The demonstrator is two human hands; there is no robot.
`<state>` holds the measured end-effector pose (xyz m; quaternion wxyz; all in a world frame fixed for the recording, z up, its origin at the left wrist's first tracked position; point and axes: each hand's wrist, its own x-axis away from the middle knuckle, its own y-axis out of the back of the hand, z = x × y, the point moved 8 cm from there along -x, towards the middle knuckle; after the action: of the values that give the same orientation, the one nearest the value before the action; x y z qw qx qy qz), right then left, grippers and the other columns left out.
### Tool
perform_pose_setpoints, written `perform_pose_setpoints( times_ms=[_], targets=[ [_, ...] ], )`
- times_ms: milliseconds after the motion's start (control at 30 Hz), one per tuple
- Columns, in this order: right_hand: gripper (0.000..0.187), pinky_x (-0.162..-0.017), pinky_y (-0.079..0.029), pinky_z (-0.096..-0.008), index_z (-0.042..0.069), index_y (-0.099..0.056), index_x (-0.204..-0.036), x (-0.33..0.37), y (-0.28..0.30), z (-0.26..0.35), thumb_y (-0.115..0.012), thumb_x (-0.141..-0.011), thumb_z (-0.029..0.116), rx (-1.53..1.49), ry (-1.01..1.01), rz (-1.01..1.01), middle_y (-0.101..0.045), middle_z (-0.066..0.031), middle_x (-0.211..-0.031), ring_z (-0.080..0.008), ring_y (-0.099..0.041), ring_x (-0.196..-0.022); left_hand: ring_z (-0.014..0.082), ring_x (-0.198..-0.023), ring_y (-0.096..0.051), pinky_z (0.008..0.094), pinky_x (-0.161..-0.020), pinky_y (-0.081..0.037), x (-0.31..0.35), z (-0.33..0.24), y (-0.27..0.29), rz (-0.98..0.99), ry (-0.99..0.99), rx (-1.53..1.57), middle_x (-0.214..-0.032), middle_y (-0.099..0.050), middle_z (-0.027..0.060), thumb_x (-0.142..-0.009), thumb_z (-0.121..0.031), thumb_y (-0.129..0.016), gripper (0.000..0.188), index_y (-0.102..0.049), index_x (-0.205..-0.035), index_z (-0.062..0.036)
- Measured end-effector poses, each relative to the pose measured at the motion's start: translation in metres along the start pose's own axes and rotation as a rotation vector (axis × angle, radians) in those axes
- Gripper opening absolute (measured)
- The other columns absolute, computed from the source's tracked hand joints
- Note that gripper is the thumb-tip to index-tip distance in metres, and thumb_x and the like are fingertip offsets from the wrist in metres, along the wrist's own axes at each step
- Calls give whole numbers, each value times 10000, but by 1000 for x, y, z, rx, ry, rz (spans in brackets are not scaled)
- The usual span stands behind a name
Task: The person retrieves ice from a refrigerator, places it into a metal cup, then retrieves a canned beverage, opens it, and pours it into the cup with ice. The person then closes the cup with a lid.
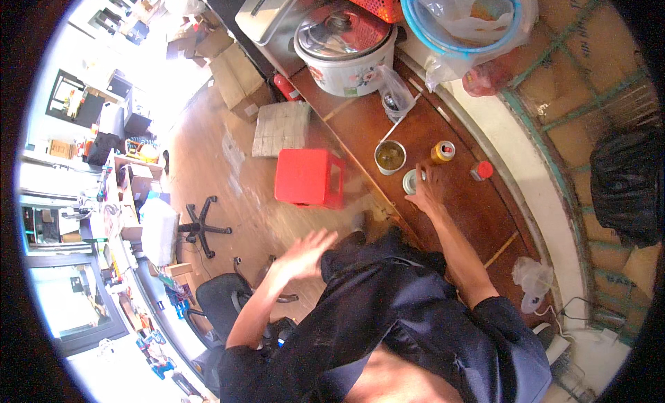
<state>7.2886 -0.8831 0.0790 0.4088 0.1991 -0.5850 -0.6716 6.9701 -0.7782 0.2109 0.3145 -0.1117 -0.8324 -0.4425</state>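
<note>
My right hand [431, 192] is over the brown counter, its fingers closed round the edge of a small round pale-green and white thing [409, 182], a lid or a cup; I cannot tell which. Just left of it stands a long-handled pot [390, 156] with brownish liquid inside. Beyond my fingers is a yellow drink can [443, 151] with a red top. A small jar with a red lid [483, 170] stands to the right. My left hand [306, 255] hangs in the air near my lap, fingers stretched out, holding nothing.
On the counter [478, 223] stands a large flowered cooker [346, 70] with a glass lid, beside a plastic bag [396, 95]. A blue-rimmed basin [460, 46] is at the far right. A red stool [308, 178] and a black office chair [225, 299] stand on the floor.
</note>
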Motion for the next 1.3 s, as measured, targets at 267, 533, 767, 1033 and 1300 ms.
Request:
perform_pose_setpoints(
  times_ms=[267,533,767,1033,1300],
  targets=[
    [922,-1071,-373,-508,25,-401,-1405,44,12,0,-862,-658,307,-272,-97,-63,-433,-260,-1398,-431,-436,-1277,361,-1350,-429,418,-1119,-363,-186,7,74,-893,-40,619,-1445,-452,231,-689,-284,-863,1015,-296,-1492,-31],
    [930,-1064,-389,-466,7,-389,-1420,145,40,-28,-868,-680,301,-585,-350,-190,-478,-244,-1359,-394,-478,-1259,329,-1225,-554,402,-999,-453,-232,-11,72,-955,-30,834,-1288,-571,192,-631,-178,-892,923,-383,-1384,-17],
    [929,-1093,-377,-456,45,-387,-1445,181,64,-36,-869,-689,288,-683,-526,-317,-467,-223,-1424,-372,-453,-1319,334,-1209,-560,396,-1006,-452,-204,-32,80,-978,-105,799,-1275,-582,183,-633,-163,-880,890,-402,-1369,-15],
    [871,-1087,-389,-407,-10,-412,-1427,173,88,-29,-847,-705,210,-784,-540,-348,-492,-215,-1408,-323,-496,-1293,321,-1275,-530,392,-1068,-427,-112,-92,124,-1085,-424,765,-1392,-522,185,-618,-103,-905,926,-386,-1380,-14],
    [862,-1089,-385,-395,-3,-410,-1433,162,108,-25,-843,-713,190,-777,-502,-403,-508,-202,-1397,-298,-499,-1291,315,-1261,-546,401,-1057,-464,-59,-123,156,-1202,-597,604,-1410,-495,208,-588,-128,-945,1000,-352,-1386,-19]
  ],
)
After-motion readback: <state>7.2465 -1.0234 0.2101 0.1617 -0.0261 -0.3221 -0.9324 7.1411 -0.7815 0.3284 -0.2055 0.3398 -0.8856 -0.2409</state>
